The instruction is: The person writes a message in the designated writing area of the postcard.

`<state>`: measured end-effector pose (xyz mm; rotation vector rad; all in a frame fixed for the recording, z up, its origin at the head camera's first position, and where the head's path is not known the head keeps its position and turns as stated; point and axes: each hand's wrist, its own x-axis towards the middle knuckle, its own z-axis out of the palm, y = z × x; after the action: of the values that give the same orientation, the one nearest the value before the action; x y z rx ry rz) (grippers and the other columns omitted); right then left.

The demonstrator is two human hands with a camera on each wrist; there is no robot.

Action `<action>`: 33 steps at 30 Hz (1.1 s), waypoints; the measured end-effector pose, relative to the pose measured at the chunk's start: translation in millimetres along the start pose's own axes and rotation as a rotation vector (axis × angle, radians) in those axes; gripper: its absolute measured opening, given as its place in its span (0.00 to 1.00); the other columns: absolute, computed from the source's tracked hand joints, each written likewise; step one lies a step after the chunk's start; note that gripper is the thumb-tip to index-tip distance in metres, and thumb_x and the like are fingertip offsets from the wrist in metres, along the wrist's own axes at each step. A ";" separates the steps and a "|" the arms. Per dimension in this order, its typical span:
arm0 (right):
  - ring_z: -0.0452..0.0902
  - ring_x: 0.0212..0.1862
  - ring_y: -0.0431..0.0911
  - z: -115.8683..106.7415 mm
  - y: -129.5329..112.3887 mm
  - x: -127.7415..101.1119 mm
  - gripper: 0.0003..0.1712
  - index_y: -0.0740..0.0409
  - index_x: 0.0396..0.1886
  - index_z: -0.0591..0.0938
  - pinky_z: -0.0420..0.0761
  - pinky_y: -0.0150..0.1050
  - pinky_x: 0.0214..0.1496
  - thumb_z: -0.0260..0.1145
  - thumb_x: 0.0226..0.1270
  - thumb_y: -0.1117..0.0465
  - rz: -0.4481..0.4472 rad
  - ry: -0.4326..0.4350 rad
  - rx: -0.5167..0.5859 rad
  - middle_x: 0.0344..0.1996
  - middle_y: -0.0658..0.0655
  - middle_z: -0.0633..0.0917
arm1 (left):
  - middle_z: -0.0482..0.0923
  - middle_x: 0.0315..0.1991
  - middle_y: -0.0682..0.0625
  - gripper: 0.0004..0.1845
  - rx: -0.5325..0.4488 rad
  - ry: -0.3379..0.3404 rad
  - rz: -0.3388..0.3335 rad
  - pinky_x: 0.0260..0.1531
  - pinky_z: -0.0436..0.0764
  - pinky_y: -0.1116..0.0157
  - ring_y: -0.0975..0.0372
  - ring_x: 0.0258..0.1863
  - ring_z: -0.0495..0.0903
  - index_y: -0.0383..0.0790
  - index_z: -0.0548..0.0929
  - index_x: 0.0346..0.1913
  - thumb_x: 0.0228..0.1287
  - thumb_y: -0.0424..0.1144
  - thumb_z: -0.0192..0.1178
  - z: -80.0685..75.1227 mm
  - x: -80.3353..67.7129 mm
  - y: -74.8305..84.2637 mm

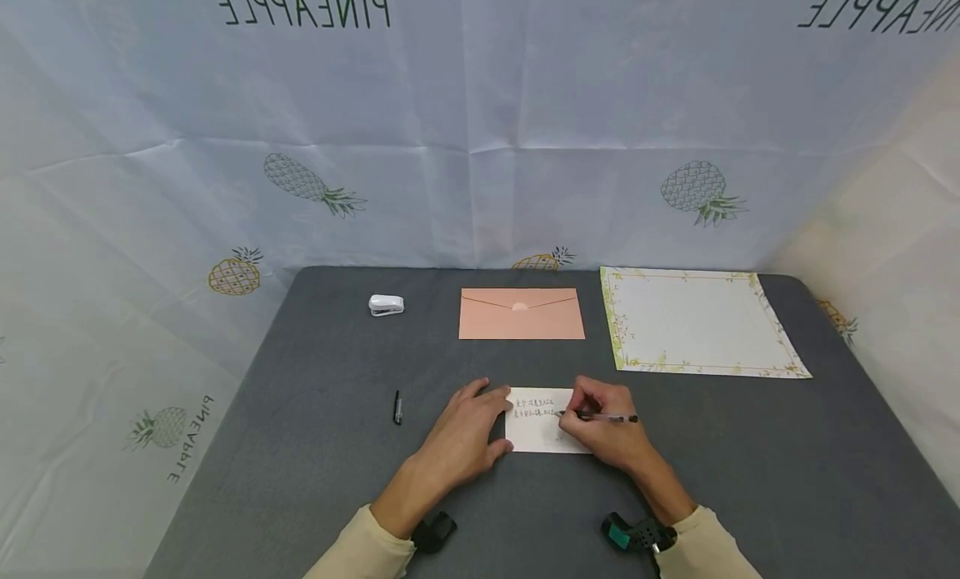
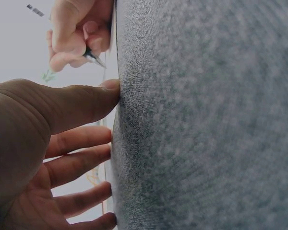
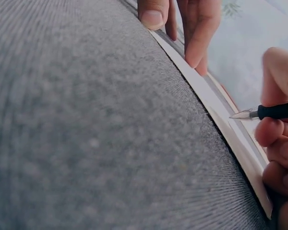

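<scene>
On the grey worktop [image 1: 750,479] lie one small white card [image 1: 536,433] near the middle, one pink envelope [image 1: 522,314] beyond it, one floral-bordered sheet [image 1: 701,321] far right, one white stapler [image 1: 386,305] far left, one pen cap [image 1: 397,407] left, and one pen [image 1: 600,416]. Two hands: left [image 1: 461,437], right [image 1: 603,433].
</scene>
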<state>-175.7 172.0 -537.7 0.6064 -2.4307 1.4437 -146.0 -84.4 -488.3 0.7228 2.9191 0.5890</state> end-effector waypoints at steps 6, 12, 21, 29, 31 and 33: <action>0.69 0.23 0.34 1.9 -2.8 0.3 0.23 0.39 0.23 0.79 0.67 0.28 0.23 0.71 0.50 0.77 0.001 0.057 0.013 0.21 0.41 0.82 | 0.83 0.73 0.45 0.28 -0.001 0.001 -0.005 0.79 0.73 0.42 0.43 0.78 0.74 0.39 0.89 0.63 0.62 0.42 0.83 -0.3 -0.3 -0.2; 0.74 0.25 0.35 13.8 -17.9 -0.4 0.21 0.43 0.27 0.82 0.72 0.29 0.25 0.72 0.54 0.77 0.022 -0.005 0.132 0.25 0.45 0.86 | 0.83 0.72 0.45 0.27 0.011 0.001 -0.001 0.78 0.74 0.42 0.43 0.77 0.75 0.39 0.89 0.63 0.63 0.43 0.83 -0.5 -0.1 -0.5; 0.73 0.25 0.34 36.8 -27.6 -1.9 0.18 0.45 0.30 0.84 0.73 0.29 0.25 0.72 0.57 0.76 0.025 -0.100 0.191 0.25 0.45 0.86 | 0.84 0.71 0.45 0.26 0.013 0.021 0.020 0.77 0.75 0.42 0.43 0.77 0.76 0.40 0.89 0.61 0.62 0.43 0.83 0.0 -0.5 -1.8; 0.69 0.21 0.31 40.3 -27.8 -1.5 0.20 0.40 0.29 0.82 0.67 0.26 0.22 0.72 0.55 0.74 -0.010 -0.144 0.116 0.20 0.39 0.80 | 0.84 0.70 0.44 0.26 0.002 0.038 0.033 0.77 0.75 0.42 0.42 0.76 0.76 0.39 0.89 0.61 0.61 0.42 0.83 0.3 -0.8 -2.3; 0.68 0.20 0.30 40.5 -28.4 -1.2 0.19 0.41 0.28 0.82 0.65 0.25 0.22 0.72 0.55 0.74 -0.009 -0.149 0.120 0.19 0.39 0.79 | 0.84 0.70 0.44 0.26 0.002 0.039 0.032 0.76 0.75 0.42 0.42 0.76 0.76 0.39 0.89 0.61 0.61 0.42 0.83 0.3 -0.5 -2.3; 0.67 0.20 0.30 40.0 -28.9 -1.3 0.19 0.42 0.27 0.81 0.63 0.24 0.22 0.72 0.54 0.74 -0.009 -0.149 0.127 0.18 0.40 0.78 | 0.84 0.70 0.44 0.26 -0.002 0.040 0.032 0.77 0.75 0.42 0.42 0.76 0.76 0.39 0.89 0.61 0.61 0.42 0.83 0.4 -0.3 -2.3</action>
<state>-161.1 124.9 -535.0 0.7777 -2.4555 1.6123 -146.7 -86.2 -489.6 0.7673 2.9478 0.6164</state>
